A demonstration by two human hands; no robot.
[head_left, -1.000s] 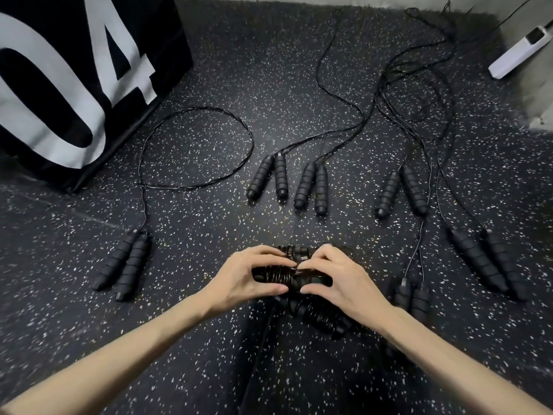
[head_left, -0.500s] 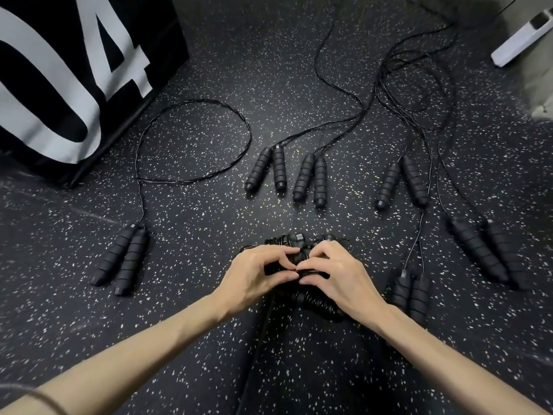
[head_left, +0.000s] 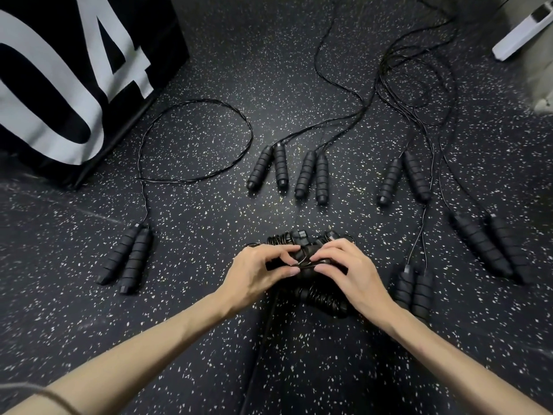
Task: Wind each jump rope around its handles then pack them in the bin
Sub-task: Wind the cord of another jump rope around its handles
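The left hand and the right hand are meeting over the wound jump rope bundle, which is lying on the speckled floor in the lower middle. On both hands the fingers are curling closely and are pinching a thin loop of cord on top of the bundle. It is probably the rope's loose end, but the dark cord is hard to follow here.

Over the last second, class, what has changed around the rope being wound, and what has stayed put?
The left hand and right hand drew closer over the wound bundle, their fingertips now nearly meeting and pinching the cord where they earlier gripped the handles further apart. Both hands kept hold throughout. The unwound ropes on the floor, such as the looped one, and the black bin lie as before.
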